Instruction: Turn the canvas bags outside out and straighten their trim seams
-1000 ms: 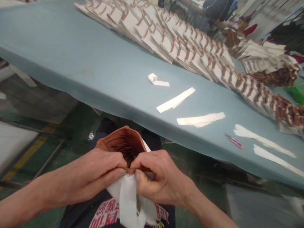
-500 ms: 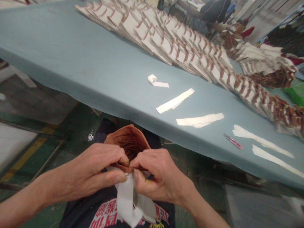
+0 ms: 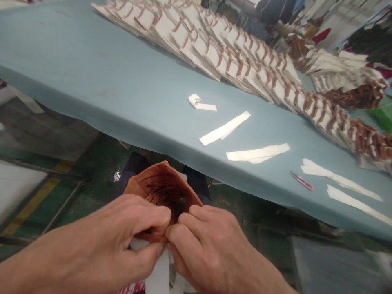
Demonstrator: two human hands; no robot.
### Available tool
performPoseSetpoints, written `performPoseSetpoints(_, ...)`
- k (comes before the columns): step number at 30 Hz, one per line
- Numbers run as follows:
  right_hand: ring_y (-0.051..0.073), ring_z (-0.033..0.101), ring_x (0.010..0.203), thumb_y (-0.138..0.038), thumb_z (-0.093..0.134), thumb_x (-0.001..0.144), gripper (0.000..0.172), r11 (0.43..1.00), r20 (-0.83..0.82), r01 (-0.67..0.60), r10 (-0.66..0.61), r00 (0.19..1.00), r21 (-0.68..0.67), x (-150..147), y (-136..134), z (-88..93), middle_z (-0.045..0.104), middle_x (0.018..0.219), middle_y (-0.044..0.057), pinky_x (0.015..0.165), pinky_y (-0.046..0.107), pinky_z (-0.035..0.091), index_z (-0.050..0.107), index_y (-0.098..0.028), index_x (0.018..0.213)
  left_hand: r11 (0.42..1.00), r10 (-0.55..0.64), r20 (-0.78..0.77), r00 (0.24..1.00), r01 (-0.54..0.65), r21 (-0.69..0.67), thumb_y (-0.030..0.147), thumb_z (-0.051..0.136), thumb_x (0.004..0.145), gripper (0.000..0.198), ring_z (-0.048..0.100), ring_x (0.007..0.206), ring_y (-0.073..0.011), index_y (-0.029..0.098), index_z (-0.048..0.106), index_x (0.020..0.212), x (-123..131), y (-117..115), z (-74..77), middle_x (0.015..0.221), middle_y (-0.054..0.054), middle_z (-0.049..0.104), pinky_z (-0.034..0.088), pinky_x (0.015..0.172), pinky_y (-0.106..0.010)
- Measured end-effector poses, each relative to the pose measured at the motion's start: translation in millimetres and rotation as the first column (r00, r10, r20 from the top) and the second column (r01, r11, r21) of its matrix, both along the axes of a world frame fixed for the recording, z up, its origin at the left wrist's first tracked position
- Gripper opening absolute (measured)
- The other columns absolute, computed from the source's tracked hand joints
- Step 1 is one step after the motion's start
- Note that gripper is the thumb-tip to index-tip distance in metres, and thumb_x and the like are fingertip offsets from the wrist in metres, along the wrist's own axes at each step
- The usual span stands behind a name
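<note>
Over the lap, a rust-brown fabric piece [image 3: 139,183] stands open at the top, with dark pleated or fringed folds inside. My left hand [image 3: 134,232] pinches its near edge between thumb and curled fingers. Right beside it, my right hand [image 3: 205,241] is closed on the same edge, the two sets of fingertips nearly touching. A white strip [image 3: 158,273] hangs down from under the pinching fingers. Whether the strip is joined to the brown edge is hidden by the hands.
On the blue-covered table [image 3: 92,77] lie several white strips [image 3: 257,153] and pink-handled thread snips [image 3: 301,180]. Long overlapping rows of white and brown fabric pieces [image 3: 211,53] run along the table's far side. A green item [image 3: 381,116] sits at the far right.
Both hands and the brown fabric have come nearer the camera and a little lower. The brown opening is spread wider, and my right hand has turned more knuckles-up.
</note>
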State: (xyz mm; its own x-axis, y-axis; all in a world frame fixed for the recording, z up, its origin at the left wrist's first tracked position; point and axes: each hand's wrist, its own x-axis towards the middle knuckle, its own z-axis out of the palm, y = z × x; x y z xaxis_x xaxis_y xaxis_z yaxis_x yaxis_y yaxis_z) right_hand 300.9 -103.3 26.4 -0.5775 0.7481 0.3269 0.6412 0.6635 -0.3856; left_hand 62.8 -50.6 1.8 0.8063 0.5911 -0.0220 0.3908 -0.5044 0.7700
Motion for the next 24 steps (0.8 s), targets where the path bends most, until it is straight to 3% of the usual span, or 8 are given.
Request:
performPoseSetpoints(4, 0.016, 0.058, 0.066, -0.017, 0.053, 0.116, 0.036, 0.985, -0.137, -0.037, 0.014, 0.991, -0.166, 6.7, 4.2, -9.4, 0.072, 0.075, 0.0, 0.064, 0.035, 0.043, 0.068, -0.02, 0.083, 0.995, 0.02, 0.04, 0.999, -0.016, -0.102, 0.008, 0.049, 0.095, 0.023, 0.061, 0.065, -0.0112, 0.026, 0.045, 0.08, 4.1, -10.9, -4.2, 0.073, 0.008, 0.065, 0.045, 0.06, -0.024)
performPoseSetpoints(7, 0.015, 0.064, 0.07, -0.027, 0.056, 0.118, 0.031, 0.928, -0.326, -0.156, 0.04, 0.945, -0.338, 12.1, 9.2, -19.9, 0.075, 0.079, -0.002, 0.07, 0.03, 0.045, 0.065, -0.023, 0.089, 0.987, 0.054, 0.119, 0.991, -0.035, -0.157, 0.013, 0.049, 0.092, 0.023, 0.052, 0.063, -0.0124, 0.027, 0.034, 0.081, 4.1, -15.2, -16.9, 0.067, 0.008, 0.05, 0.039, 0.057, -0.025)
performPoseSetpoints(12, 0.013, 0.061, 0.069, -0.02, 0.067, 0.109, 0.021, 0.846, -0.427, -0.192, -0.046, 0.903, -0.497, 19.5, 17.8, -35.5, 0.071, 0.079, -0.004, 0.07, 0.025, 0.045, 0.065, -0.024, 0.088, 0.929, 0.091, 0.244, 0.966, 0.006, -0.371, 0.031, 0.052, 0.109, 0.031, 0.044, 0.066, -0.013, 0.027, 0.036, 0.082, 6.6, -6.2, -34.3, 0.074, 0.008, 0.044, 0.038, 0.057, -0.023)
performPoseSetpoints(15, 0.012, 0.057, 0.065, -0.016, 0.067, 0.101, 0.02, 0.84, -0.489, -0.187, -0.104, 0.866, -0.509, 21.1, 20.0, -41.5, 0.067, 0.075, -0.005, 0.066, 0.024, 0.043, 0.065, -0.023, 0.083, 0.902, 0.078, 0.206, 0.975, 0.02, -0.432, 0.04, 0.059, 0.113, 0.036, 0.045, 0.067, -0.0128, 0.025, 0.047, 0.083, 4.3, 1.1, -34.3, 0.076, 0.008, 0.047, 0.038, 0.059, -0.023)
performPoseSetpoints(20, 0.011, 0.055, 0.062, -0.01, 0.066, 0.093, 0.019, 0.875, -0.551, -0.19, -0.101, 0.828, -0.446, 17.9, 19.1, -43.8, 0.067, 0.071, -0.005, 0.064, 0.024, 0.041, 0.064, -0.023, 0.079, 0.921, 0.03, 0.121, 0.992, 0.019, -0.389, 0.032, 0.069, 0.105, 0.027, 0.05, 0.07, -0.0122, 0.024, 0.056, 0.082, -2.1, 7.5, -21.1, 0.077, 0.008, 0.056, 0.038, 0.063, -0.023)
performPoseSetpoints(24, 0.011, 0.055, 0.062, -0.011, 0.066, 0.093, 0.018, 0.896, -0.533, -0.173, -0.082, 0.842, -0.41, 16.9, 18.6, -41.1, 0.069, 0.071, -0.005, 0.064, 0.025, 0.042, 0.065, -0.023, 0.08, 0.941, 0.012, 0.104, 0.995, 0.024, -0.338, 0.03, 0.061, 0.106, 0.024, 0.056, 0.069, -0.0114, 0.024, 0.062, 0.082, 1.4, 12.2, -5.7, 0.076, 0.008, 0.062, 0.044, 0.065, -0.02)
